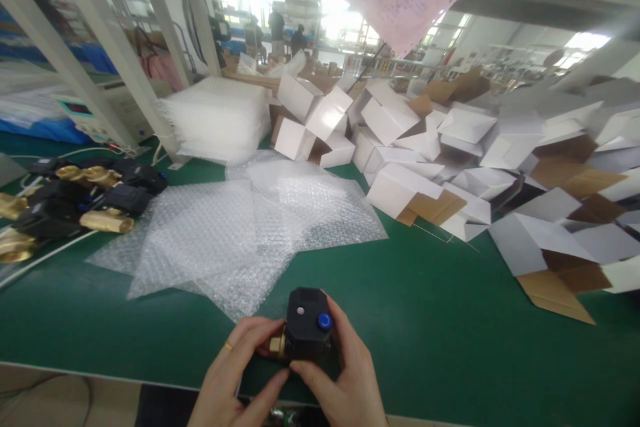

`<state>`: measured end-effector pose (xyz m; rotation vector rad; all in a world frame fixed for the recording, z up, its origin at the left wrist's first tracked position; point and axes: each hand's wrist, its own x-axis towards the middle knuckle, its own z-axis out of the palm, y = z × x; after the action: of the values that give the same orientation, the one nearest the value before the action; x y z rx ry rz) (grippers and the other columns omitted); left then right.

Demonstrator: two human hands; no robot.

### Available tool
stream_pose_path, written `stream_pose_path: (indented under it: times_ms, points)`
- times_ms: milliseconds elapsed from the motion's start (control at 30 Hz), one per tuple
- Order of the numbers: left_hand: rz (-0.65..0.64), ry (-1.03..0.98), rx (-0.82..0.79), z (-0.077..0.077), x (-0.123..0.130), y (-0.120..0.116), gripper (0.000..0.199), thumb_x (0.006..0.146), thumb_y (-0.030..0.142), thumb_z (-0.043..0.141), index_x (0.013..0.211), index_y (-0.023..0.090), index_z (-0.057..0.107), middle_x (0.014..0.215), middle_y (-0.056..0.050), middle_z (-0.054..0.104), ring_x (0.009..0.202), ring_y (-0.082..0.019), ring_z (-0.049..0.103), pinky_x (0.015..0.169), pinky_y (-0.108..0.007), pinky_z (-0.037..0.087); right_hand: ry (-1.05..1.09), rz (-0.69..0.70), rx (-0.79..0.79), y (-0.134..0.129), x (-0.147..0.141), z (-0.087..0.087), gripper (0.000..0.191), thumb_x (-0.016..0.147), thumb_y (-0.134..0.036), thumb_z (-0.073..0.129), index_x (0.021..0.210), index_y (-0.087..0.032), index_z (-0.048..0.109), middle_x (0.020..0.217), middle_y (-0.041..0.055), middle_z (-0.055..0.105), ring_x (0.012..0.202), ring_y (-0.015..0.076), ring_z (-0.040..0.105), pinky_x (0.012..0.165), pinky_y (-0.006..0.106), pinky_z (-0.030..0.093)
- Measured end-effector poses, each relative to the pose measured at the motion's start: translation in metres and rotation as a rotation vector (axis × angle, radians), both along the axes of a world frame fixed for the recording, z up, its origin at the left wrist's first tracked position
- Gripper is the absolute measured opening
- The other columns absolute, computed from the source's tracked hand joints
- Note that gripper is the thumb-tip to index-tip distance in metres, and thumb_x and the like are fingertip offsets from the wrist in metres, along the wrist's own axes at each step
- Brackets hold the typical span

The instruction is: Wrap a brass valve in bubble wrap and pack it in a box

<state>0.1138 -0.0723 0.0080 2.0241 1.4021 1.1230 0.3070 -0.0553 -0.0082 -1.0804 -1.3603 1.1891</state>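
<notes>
Heft is probably the first thing to reckon with in the black valve actuator point(309, 333), since a brass fitting point(277, 347) juts from its left side, low down, and such metal tends to be dense for its bulk. It sits between both hands near the front edge of the table point(450, 320), top face up; whether its underside touches the surface or is lifted is hidden. The left hand point(233, 363) has its grip narrow around the brass end, while the right hand point(345, 373) spans the housing's right side, thumb at the near face and fingers along the far side. The casing looks like stiff, smooth plastic that should not give under pressure but could slide a little in dry fingers, so its flat flanks and chamfered corners offer the surest hold, with the brass as a second support against tipping. The raised blue knob point(325, 321) on top seems the part to spare, a poor place to lift or press. Beyond lie bubble wrap sheets point(215, 227), by contrast limp and nearly weightless, best pinched at an edge.
</notes>
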Motion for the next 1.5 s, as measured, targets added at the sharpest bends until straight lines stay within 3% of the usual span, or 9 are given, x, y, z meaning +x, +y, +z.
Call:
stream_pose_path:
  times_ms: [267,433,600,700,967,1133,1500]
  points:
    - [0.023,-0.078,0.085,0.012,0.006,0.003,0.038,0.086,0.018,0.07,0.121,0.033,0.065,0.104,0.003,0.072,0.09,-0.014,0.072,0.084,-0.015,0.059,0.045,-0.029,0.028,0.0,-0.004,0.009,0.069,0.07,-0.009,0.077,0.134,-0.026,0.058,0.123,0.0022,0.075,0.109,0.0226,0.074,0.091,0.026,0.064]
    - [0.035,-0.079,0.067,0.005,0.003,0.0,0.042,0.086,0.022,0.073,0.125,0.034,0.063,0.109,0.003,0.072,0.097,-0.015,0.072,0.088,-0.017,0.059,0.096,-0.039,0.007,-0.006,-0.006,0.002,0.073,0.065,-0.008,0.075,0.133,-0.03,0.058,0.123,-0.0009,0.073,0.112,0.0194,0.07,0.096,0.024,0.057]
    - [-0.021,-0.051,0.026,-0.001,0.002,-0.003,0.054,0.082,0.013,0.067,0.131,0.035,0.056,0.116,0.002,0.07,0.105,-0.016,0.07,0.094,-0.02,0.057,0.165,0.099,-0.047,-0.009,-0.002,-0.001,0.07,0.065,-0.011,0.076,0.129,-0.03,0.054,0.118,0.0007,0.069,0.105,0.0205,0.069,0.088,0.025,0.056]
    - [-0.06,-0.077,-0.014,-0.002,0.003,-0.003,0.045,0.086,0.015,0.065,0.126,0.034,0.057,0.113,0.001,0.068,0.1,-0.016,0.069,0.088,-0.02,0.057,0.121,0.147,0.012,-0.01,0.001,0.0,0.061,0.066,-0.012,0.073,0.122,-0.03,0.056,0.111,-0.0003,0.067,0.098,0.0194,0.068,0.078,0.023,0.055]
    - [-0.083,-0.088,-0.072,-0.008,0.002,-0.008,0.044,0.089,0.019,0.068,0.127,0.036,0.055,0.117,0.001,0.065,0.104,-0.017,0.068,0.089,-0.022,0.056,0.176,0.161,0.084,-0.007,0.001,0.013,0.059,0.063,-0.006,0.069,0.116,-0.029,0.061,0.104,-0.0024,0.069,0.088,0.016,0.067,0.078,0.021,0.053]
    - [-0.074,-0.082,-0.061,-0.005,0.004,-0.008,0.047,0.086,0.017,0.068,0.127,0.037,0.056,0.114,0.002,0.066,0.101,-0.017,0.069,0.087,-0.021,0.056,0.14,0.146,0.119,-0.005,0.004,0.012,0.059,0.063,-0.006,0.071,0.117,-0.03,0.062,0.106,-0.002,0.067,0.093,0.0167,0.066,0.08,0.021,0.052]
    - [-0.055,-0.086,-0.053,-0.002,0.005,-0.006,0.051,0.083,0.013,0.068,0.126,0.038,0.057,0.112,0.003,0.068,0.099,-0.017,0.07,0.086,-0.02,0.056,0.097,0.201,0.022,-0.006,0.008,0.011,0.052,0.067,-0.013,0.069,0.118,-0.026,0.063,0.108,0.0016,0.066,0.096,0.0196,0.065,0.082,0.025,0.053]
